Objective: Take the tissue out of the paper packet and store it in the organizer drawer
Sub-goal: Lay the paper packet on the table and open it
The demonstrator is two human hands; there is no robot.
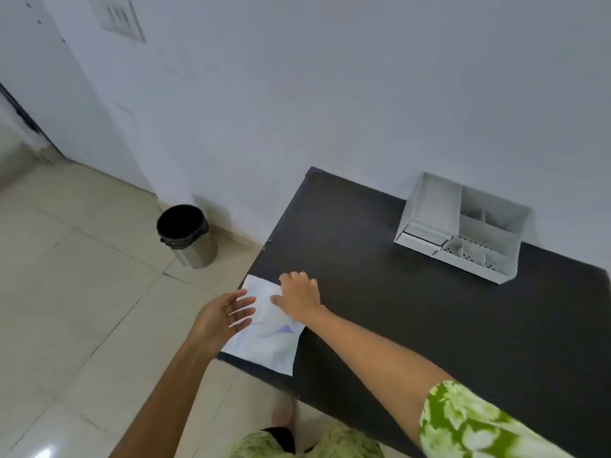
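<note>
Floor (82, 292) tiles, pale and glossy, fill the left side, and a steel bin (187, 235) with a black liner stands on them close to the wall (297, 94). To its right begins a dark table (429, 325), pushed against that wall.

At the table's near left corner lies the packet (267, 328) — white paper with a faint blue print, flat on the surface, its left edge running along the table's edge. The tissue itself cannot be made out; nothing shows outside the packet.

Over the packet's left side hangs the left hand (221, 317), palm turned up and inward, fingers (243, 305) spread apart and reaching across the paper. Whether they touch it cannot be told; they grip nothing. Just to the right, the right hand (299, 299) rests on the packet's upper right part, knuckles up, its fingers curled down onto the paper near the far edge and the thumb pointing left along it. Whether the curled fingers pinch the paper or only press on it cannot be told. The right arm runs back across the table to a green and white patterned sleeve (469, 424) at the lower right.

Farther right, well apart from the hands, a white organizer (463, 226) sits against the wall — open compartments on top, and a small drawer (425, 238) at its front left, closed or nearly so.
</note>
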